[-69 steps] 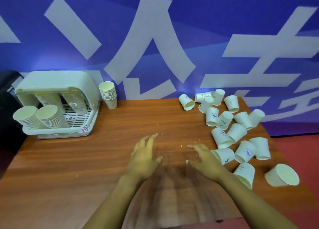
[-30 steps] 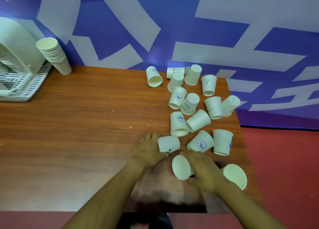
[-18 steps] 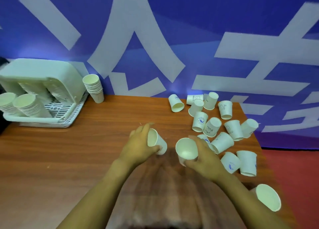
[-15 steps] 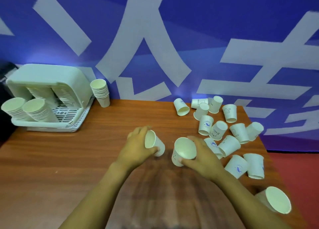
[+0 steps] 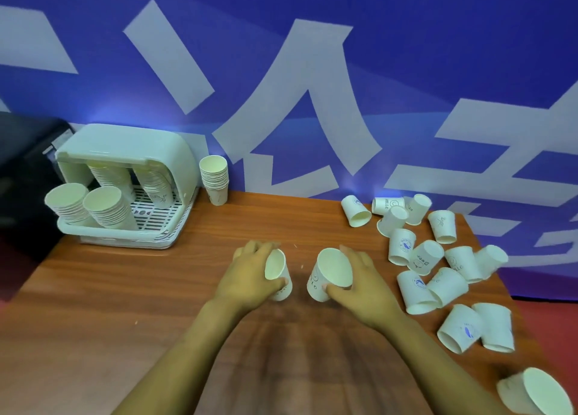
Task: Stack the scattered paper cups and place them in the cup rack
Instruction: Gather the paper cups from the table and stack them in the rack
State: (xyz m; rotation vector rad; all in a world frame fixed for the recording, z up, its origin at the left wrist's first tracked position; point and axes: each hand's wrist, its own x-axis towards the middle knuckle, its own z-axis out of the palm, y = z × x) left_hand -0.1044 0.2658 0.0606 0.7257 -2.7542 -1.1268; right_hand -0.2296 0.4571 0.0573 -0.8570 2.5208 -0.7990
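Two white paper cups are in hand right now, one each. The left hand (image 5: 250, 277) is wrapped around a small white paper cup with dark print (image 5: 278, 278), mouth facing the camera, and the right hand (image 5: 359, 284) is gripping a second white paper cup with a dark logo on its side (image 5: 328, 275), mouth tilted up and towards the left. Both sit just above the brown wood-grain table (image 5: 125, 305), near each other but not touching.

My read: the step here is nesting one into the other. To do it clean, I'd line up the two axes first, base of one pointing into the mouth of the other, then slide it straight in. Go in crooked and the rim catches and dents (thin paper, so squeeze lightly or the mouth goes oval and won't take the other cup).

The rest of the loose white paper cups (image 5: 438, 258) lie tipped over at about 2 to 3 o'clock of the hands, with one stray cup (image 5: 538, 392) down at 4 o'clock near the table's edge. The pale green plastic cup rack (image 5: 125, 151) sits at 10 o'clock, already holding stacks, and a separate upright stack of white cups (image 5: 214, 176) stands just beside it on its right. Plenty left to collect, I reckon.
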